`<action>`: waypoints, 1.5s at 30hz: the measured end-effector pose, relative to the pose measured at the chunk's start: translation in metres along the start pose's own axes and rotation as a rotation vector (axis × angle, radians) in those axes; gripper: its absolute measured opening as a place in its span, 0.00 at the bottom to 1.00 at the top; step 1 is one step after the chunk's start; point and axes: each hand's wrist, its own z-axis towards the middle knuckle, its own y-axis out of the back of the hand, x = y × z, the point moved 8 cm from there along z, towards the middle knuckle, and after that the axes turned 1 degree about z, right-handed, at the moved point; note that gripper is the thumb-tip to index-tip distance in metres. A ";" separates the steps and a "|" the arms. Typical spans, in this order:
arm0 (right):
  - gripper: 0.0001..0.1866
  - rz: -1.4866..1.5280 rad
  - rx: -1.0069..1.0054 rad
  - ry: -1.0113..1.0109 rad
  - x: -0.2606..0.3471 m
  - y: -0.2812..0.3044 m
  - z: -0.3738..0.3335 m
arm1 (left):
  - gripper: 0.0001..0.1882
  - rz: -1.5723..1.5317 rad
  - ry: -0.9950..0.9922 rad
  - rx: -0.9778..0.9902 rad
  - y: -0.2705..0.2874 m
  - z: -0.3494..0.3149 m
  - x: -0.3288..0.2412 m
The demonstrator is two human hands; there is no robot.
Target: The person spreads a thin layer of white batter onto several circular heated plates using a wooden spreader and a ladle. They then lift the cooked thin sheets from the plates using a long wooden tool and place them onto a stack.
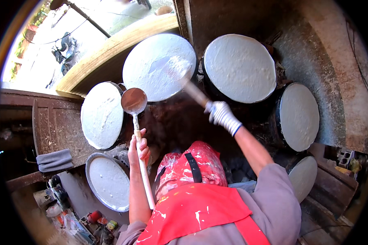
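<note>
My bare left hand [140, 149] is wrapped round the pale handle of a long ladle [133, 101], whose brown bowl points away from me, beside the rims of two pans. In a white striped glove, my right hand [223, 116] grips a wooden-handled tool [196, 94]. The tool's head is smeared by motion over the far middle pan [151, 61], so I cannot tell its kind. That round pan is covered with a smooth white layer, rougher near the tool. Another white-covered pan [240, 68] stands just right of it.
More round white-covered pans curve about me: two at left [102, 116] [107, 182], two at right [299, 117] [303, 179]. A wooden beam [118, 49] runs behind. A folded grey cloth [54, 160] lies on a brown ledge. My red apron [196, 212] is splashed white.
</note>
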 end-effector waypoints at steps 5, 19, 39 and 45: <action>0.21 -0.083 -0.003 -0.115 -0.027 0.015 -0.003 | 0.22 0.010 0.002 -0.025 -0.001 -0.003 0.005; 0.27 0.014 -0.201 -0.120 -0.019 0.041 0.046 | 0.22 0.067 0.096 0.054 0.004 0.010 -0.018; 0.23 -0.230 -0.724 0.554 0.043 -0.036 0.013 | 0.23 -0.053 0.070 0.287 -0.006 -0.005 -0.043; 0.20 -0.172 -0.590 0.622 0.068 -0.082 0.038 | 0.24 -0.128 0.084 0.296 -0.004 -0.007 -0.045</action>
